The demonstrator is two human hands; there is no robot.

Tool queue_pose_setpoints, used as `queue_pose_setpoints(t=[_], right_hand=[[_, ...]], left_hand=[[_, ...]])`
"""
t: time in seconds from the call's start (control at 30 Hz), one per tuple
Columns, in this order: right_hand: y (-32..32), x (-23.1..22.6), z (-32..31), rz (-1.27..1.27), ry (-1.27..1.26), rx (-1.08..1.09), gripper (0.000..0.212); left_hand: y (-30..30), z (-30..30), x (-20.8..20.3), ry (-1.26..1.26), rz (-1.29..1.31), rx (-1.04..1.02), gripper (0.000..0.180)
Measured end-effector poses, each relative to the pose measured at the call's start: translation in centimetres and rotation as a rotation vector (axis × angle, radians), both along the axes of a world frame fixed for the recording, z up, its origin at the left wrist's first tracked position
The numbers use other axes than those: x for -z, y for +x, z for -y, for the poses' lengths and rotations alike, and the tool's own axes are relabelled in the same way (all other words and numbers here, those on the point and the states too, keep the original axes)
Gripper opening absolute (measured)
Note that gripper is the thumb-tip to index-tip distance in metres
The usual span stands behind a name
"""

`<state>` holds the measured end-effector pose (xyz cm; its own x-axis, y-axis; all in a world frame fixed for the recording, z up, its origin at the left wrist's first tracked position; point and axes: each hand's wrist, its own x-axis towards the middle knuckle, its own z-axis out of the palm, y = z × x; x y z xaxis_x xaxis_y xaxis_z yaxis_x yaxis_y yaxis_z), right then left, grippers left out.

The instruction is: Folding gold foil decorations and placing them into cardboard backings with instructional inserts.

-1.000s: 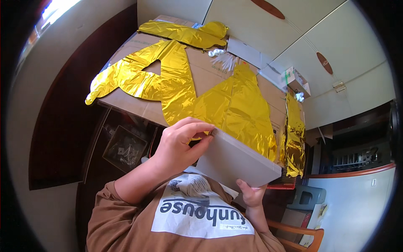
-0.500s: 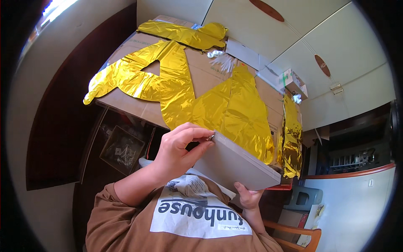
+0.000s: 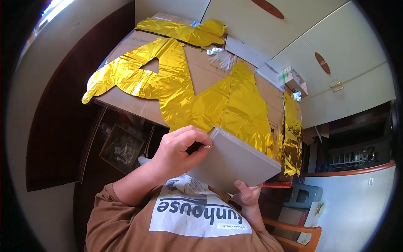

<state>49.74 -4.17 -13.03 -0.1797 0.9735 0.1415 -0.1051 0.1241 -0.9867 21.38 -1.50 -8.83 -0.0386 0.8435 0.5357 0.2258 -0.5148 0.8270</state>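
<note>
My right hand (image 3: 248, 194) grips the lower edge of a flat, pale grey box (image 3: 237, 161), its thumb lying on the broad face. The box is held tilted above the table's near edge. At its upper left corner, my left hand (image 3: 180, 149) is pinched closed on a tiny pale thing (image 3: 207, 146), too small to name. Just beyond the box lies a flat gold foil balloon (image 3: 228, 103), spread out. Joined to it or overlapping it on the left is a gold foil shape with a triangular hole (image 3: 168, 69); which of the two I cannot tell.
Flattened cardboard (image 3: 208, 67) covers the table. More gold foil lies at the back (image 3: 176, 31) and the right (image 3: 292, 138). White straws (image 3: 224, 61) and a small open box (image 3: 294, 80) sit near the cabinets. A wooden chair (image 3: 294, 233) stands close at right.
The grey box has tipped so that more of its broad face shows. My left hand has drawn slightly back from the corner, fingers still pinched.
</note>
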Motion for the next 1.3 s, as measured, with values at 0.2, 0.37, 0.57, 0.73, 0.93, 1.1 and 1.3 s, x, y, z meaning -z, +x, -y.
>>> queue_pose_setpoints(t=[0.2, 0.37, 0.57, 0.73, 0.93, 1.1, 1.3], right_hand=[[-0.3, 0.2, 0.3, -0.031, -0.102, 0.004, 0.034], [-0.2, 0.4, 0.1, -0.015, -0.182, -0.064, 0.031], [-1.3, -0.3, -0.2, -0.034, -0.2, -0.085, 0.029], [-1.8, -0.1, -0.6, 0.006, -0.215, -0.119, 0.036], [-2.6, -0.3, -0.4, 0.002, -0.229, -0.107, 0.028], [-2.5, -0.3, 0.0, 0.04, -0.189, -0.102, 0.026], [-3.1, 0.5, 0.8, 0.026, -0.152, -0.09, 0.022]], left_hand=[[-0.6, 0.2, -0.5, -0.093, -0.13, 0.002, 0.019], [-1.5, -0.1, -1.7, -0.325, -0.09, 0.066, 0.017], [-3.0, -1.0, -2.2, -0.514, -0.091, 0.169, 0.019], [-3.6, -0.6, -2.4, -0.514, -0.124, 0.135, 0.017], [-2.9, 0.1, -1.1, -0.279, -0.228, -0.036, 0.016], [-1.7, 0.3, 0.1, -0.318, -0.181, -0.153, 0.016], [0.0, 0.6, 2.8, -0.239, -0.073, -0.334, 0.015]])
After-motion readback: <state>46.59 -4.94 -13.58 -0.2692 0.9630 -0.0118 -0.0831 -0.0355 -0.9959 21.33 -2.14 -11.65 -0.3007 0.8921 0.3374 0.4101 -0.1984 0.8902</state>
